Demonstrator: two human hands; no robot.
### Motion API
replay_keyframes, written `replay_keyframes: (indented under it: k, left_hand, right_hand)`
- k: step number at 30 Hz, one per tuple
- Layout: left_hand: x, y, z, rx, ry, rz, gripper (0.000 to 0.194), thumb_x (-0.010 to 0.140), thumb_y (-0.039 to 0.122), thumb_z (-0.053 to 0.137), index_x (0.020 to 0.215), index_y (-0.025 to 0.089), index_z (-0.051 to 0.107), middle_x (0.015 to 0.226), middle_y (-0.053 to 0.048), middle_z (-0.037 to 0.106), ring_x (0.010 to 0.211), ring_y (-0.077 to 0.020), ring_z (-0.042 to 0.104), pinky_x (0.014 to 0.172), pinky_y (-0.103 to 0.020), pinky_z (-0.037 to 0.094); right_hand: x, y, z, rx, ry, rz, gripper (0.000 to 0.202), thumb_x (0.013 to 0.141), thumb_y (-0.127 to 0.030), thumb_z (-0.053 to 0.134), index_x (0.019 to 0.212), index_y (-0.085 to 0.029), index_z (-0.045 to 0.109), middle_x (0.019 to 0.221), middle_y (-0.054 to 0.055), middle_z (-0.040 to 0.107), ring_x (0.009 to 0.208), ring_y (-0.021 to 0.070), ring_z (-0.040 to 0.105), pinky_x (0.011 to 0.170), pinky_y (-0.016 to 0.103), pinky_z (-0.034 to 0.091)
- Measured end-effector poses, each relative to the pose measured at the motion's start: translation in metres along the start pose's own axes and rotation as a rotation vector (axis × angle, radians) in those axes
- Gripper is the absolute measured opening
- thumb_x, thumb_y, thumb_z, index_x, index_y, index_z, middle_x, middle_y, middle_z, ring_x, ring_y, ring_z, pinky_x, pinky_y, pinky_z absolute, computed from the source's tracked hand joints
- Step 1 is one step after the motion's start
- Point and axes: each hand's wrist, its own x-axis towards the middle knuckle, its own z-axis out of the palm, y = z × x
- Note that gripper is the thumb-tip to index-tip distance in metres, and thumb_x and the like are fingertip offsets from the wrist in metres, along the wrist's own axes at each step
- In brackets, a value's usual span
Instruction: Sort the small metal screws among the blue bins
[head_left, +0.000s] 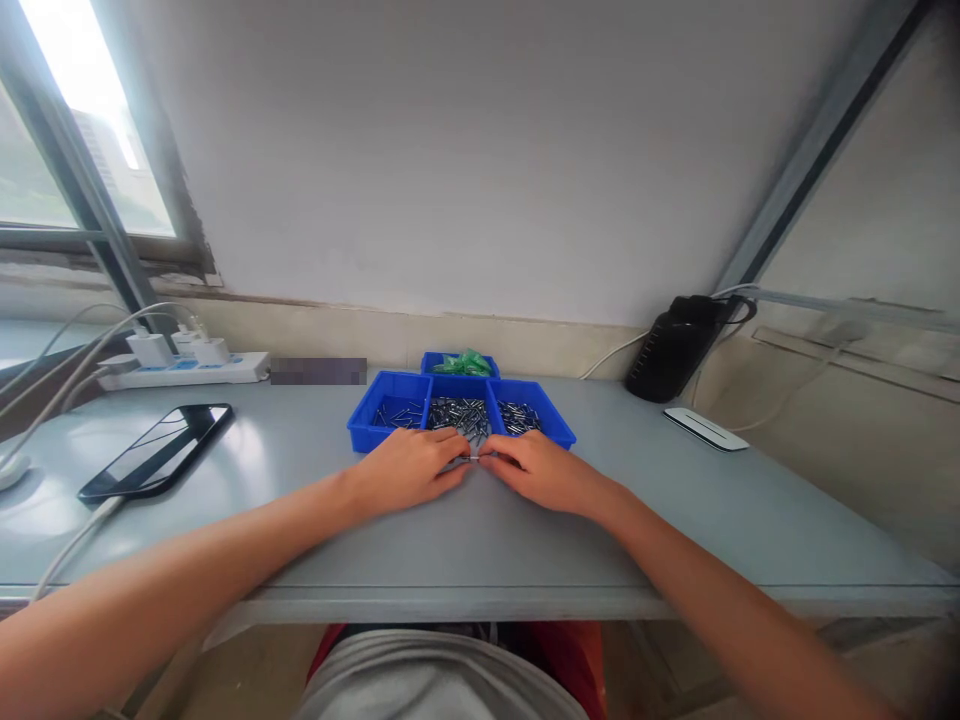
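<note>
Two hands are pinching a thin metal piece (pixel 474 458) between them just above the gray desk (pixel 450 550), the left hand (pixel 409 466) gripping one end between thumb and fingers and the right hand (pixel 549 470) the other. Whether it is one part or two joined, I cannot tell. Gripping from opposite ends is probably giving each hand its own control while leaving the middle exposed to view. The forearms are reaching in from either side, likely steadying such fine work. Just beyond the fingertips, the left bin (pixel 364 438), middle bin (pixel 459 383) and right bin (pixel 561 436) are standing side by side holding small metal parts, seemingly for a short reach. Behind them, the back bin (pixel 428 362) is holding green plastic (pixel 466 362). A phone (pixel 157 450) and black bottle (pixel 670 350) are lying well apart, apparently leaving the elbows room.
</note>
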Motion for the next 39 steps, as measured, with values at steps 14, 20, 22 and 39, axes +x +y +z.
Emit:
replay_keyframes:
  k: [14,20,22,39]
  left_hand:
    - [-0.0013,-0.0024,0.0023,-0.075,0.033,0.133,0.026,0.093,0.032,0.035,0.1,0.019,0.057,0.087,-0.002,0.056,0.079,-0.0117,0.055,0.067,-0.022,0.043]
    - [-0.0008,0.0004,0.0007,-0.045,-0.008,0.077,0.02,0.09,0.029,0.038,0.094,0.018,0.055,0.084,-0.002,0.059,0.076,-0.0135,0.057,0.062,-0.022,0.042]
    - [-0.0003,0.0005,0.0007,-0.036,-0.029,0.044,0.018,0.089,0.029,0.039,0.092,0.019,0.054,0.081,-0.001,0.061,0.073,-0.014,0.058,0.058,-0.022,0.041]
    - [0.0004,0.0,0.0018,0.038,-0.076,-0.066,0.023,0.089,0.032,0.038,0.081,0.018,0.054,0.073,-0.002,0.062,0.063,-0.0159,0.059,0.051,-0.024,0.038]
  right_hand:
    - [-0.0003,-0.0031,-0.0004,0.054,-0.079,-0.031,0.025,0.09,-0.027,0.037,0.077,-0.019,0.057,0.058,-0.002,0.055,0.054,0.0111,0.05,0.051,0.022,0.029]
    - [-0.0008,-0.0012,-0.0001,0.018,-0.075,-0.025,0.02,0.088,-0.03,0.042,0.087,-0.021,0.06,0.064,-0.002,0.06,0.06,0.0126,0.053,0.055,0.022,0.031]
    - [-0.0016,-0.0009,-0.0008,0.019,-0.071,-0.025,0.019,0.087,-0.031,0.044,0.091,-0.022,0.061,0.064,-0.002,0.06,0.061,0.0127,0.053,0.055,0.022,0.032]
    - [-0.0012,0.003,-0.003,-0.08,-0.012,-0.015,0.03,0.093,-0.032,0.033,0.093,-0.023,0.062,0.071,0.001,0.064,0.065,0.0144,0.056,0.06,0.024,0.033]
